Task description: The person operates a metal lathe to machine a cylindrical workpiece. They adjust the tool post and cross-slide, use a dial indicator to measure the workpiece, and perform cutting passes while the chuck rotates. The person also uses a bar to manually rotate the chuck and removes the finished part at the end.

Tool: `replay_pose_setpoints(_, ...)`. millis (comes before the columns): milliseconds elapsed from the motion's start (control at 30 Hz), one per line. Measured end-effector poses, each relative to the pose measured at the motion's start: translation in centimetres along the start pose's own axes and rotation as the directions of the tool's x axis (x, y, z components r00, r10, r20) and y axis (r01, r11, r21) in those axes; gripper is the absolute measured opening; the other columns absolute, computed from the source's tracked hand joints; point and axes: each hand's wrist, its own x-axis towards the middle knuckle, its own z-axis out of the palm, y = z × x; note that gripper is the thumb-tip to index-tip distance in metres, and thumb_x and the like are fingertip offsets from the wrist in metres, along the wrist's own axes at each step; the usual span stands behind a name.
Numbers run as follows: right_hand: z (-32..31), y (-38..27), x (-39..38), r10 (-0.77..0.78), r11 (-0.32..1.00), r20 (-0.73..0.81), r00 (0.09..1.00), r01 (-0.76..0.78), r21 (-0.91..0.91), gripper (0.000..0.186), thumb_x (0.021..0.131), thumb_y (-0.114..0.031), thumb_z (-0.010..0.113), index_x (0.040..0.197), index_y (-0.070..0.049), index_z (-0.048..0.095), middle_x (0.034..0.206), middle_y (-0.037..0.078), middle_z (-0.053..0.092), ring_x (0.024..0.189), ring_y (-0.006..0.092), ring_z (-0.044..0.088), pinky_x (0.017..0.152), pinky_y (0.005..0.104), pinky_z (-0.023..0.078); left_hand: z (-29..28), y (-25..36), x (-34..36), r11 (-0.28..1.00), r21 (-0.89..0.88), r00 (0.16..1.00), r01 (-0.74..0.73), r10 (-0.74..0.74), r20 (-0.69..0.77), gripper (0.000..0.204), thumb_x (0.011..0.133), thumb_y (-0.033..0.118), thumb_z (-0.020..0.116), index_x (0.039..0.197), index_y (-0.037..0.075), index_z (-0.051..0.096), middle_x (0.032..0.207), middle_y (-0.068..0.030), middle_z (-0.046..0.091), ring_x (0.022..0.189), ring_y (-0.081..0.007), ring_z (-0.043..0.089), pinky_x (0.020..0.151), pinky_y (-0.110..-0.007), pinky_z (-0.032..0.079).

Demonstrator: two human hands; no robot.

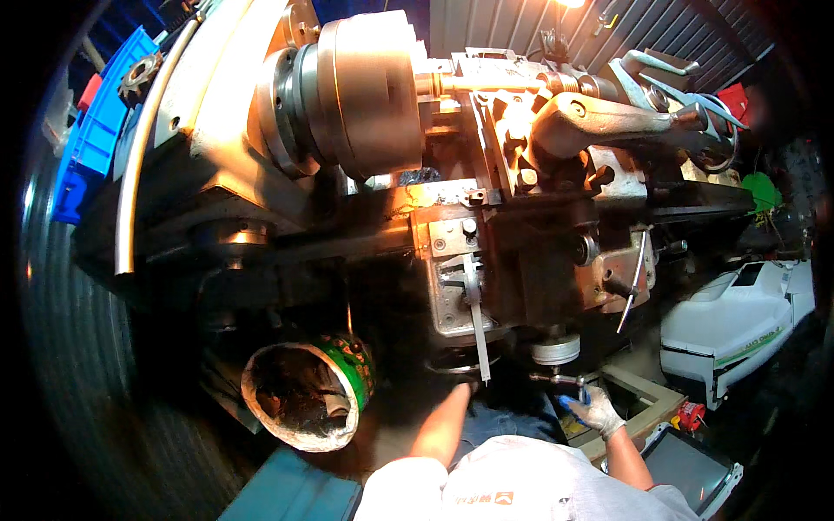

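Two hands, both nearer than the lathe's metal chuck [369, 95], taken as reference. Right hand [599, 412], in a white glove with blue at the fingertips: below and well right of the chuck, fingers seemingly closed around the handle end of a metal crank [565, 379]. Left hand [467, 390]: below and slightly right of the chuck, mostly lost in shadow; cannot tell whether it grips anything. Crank lies below and right of the chuck, just beneath a pale round dial [556, 351]. Below and slightly left of the chuck, a tilted bucket [357, 386] with a green side shows its open mouth. A narrow flat bar [479, 339] hangs below and right of the chuck. Farther off, a bright shaft [495, 85] extends rightward from the chuck; beyond, above right of it, a lamp [570, 3] glows.
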Motion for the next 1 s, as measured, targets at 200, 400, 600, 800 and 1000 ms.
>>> replay_pose_setpoints(200,-1.2,0.7,0.6,0.066,0.993,0.092,0.994,-0.057,-0.100,0.047,0.079,-0.033,0.072,0.118,-0.011,0.063,0.064,0.009,0.057,0.058,0.0178,0.051,0.056,0.0359,0.044,-7.8,1.6,-4.8,0.997,0.012,0.994,0.077,-0.076,-0.072,0.052,0.091,0.041,0.053,0.129,0.006,0.053,0.128,-0.0191,0.056,0.121,-0.0317,0.053,0.096,-0.040,0.045)
replay_pose_setpoints(400,-2.1,-2.2,1.3,-0.024,0.992,0.181,0.983,0.045,-0.114,0.047,0.081,-0.030,0.071,0.125,-0.017,0.061,0.062,0.004,0.057,0.055,0.0127,0.052,0.055,0.0299,0.046,2.8,6.0,-1.2,0.971,-0.091,0.935,0.220,-0.183,0.305,0.040,0.092,0.032,0.055,0.119,0.002,0.057,0.110,-0.0183,0.064,0.097,-0.0272,0.062,0.085,-0.036,0.050)
replay_pose_setpoints(600,-0.3,-1.6,0.3,-0.038,0.999,-0.075,0.996,0.038,-0.012,0.041,0.079,-0.026,0.071,0.118,-0.014,0.064,0.069,0.005,0.055,0.062,0.0139,0.046,0.060,0.0303,0.044,1.5,-0.6,2.2,0.999,0.039,0.995,0.025,-0.029,0.100,0.032,0.091,0.025,0.059,0.114,0.003,0.059,0.103,-0.0123,0.064,0.091,-0.0215,0.059,0.081,-0.033,0.049)
replay_pose_setpoints(800,3.9,1.2,-4.3,0.044,0.991,-0.493,0.869,0.023,0.129,0.045,0.082,-0.024,0.070,0.121,-0.004,0.059,0.111,0.020,0.064,0.103,0.0345,0.063,0.088,0.0384,0.049,-6.2,-2.0,-2.5,0.921,-0.367,0.984,0.133,-0.077,0.164,0.023,0.090,0.019,0.062,0.108,0.004,0.061,0.096,-0.0064,0.064,0.085,-0.0158,0.057,0.077,-0.031,0.048)
replay_pose_setpoints(1000,9.5,5.4,-7.6,0.084,0.911,-0.805,0.587,0.281,0.301,0.058,0.084,-0.016,0.071,0.135,-0.006,0.046,0.126,0.016,0.058,0.115,0.0272,0.057,0.097,0.0378,0.046,0.2,1.2,2.6,0.699,0.286,0.745,-0.656,0.660,0.097,0.032,0.094,0.025,0.058,0.114,0.000,0.059,0.094,-0.0077,0.064,0.084,-0.0168,0.057,0.079,-0.029,0.047)
